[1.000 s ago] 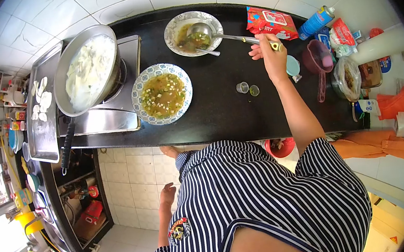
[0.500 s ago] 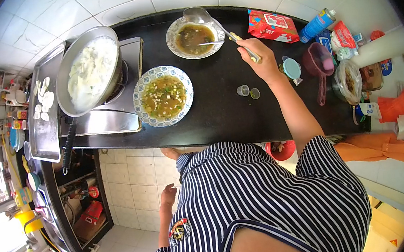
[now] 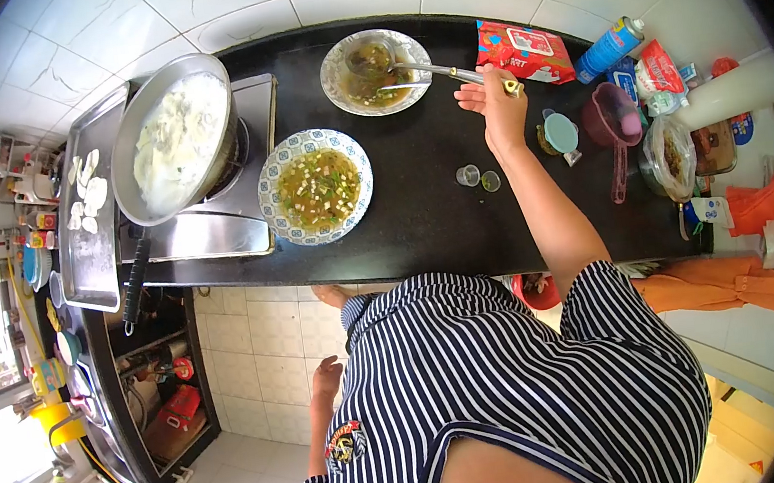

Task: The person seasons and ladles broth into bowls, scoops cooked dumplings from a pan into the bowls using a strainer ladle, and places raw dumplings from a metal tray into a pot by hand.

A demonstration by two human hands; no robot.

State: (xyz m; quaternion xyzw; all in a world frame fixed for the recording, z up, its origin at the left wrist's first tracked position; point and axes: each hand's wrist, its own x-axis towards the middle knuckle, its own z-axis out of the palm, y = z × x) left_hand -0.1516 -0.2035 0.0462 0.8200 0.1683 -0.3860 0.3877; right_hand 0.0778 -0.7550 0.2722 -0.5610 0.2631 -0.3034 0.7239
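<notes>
While the right hand (image 3: 500, 100) grips the ladle (image 3: 450, 71) near the yellow end of its handle, thumb along it and the other fingers spread, the scoop sits within the grey-rimmed bowl (image 3: 331, 81), toward twelve o'clock. Whether it dips into the soup or hovers just over it, I cannot tell. A spoon (image 3: 406, 86) rests in that bowl, pointing to three o'clock. From there, the blue-patterned bowl (image 3: 270, 197) of soup stands at seven o'clock, the steaming pan (image 3: 124, 166) near nine. The left hand (image 3: 328, 377) hangs below the counter (image 3: 421, 204), loosely curled, with nothing visible in it. The step in hand looks like ladling or stirring; a next lift would call for a level scoop, clear of the spoon.
</notes>
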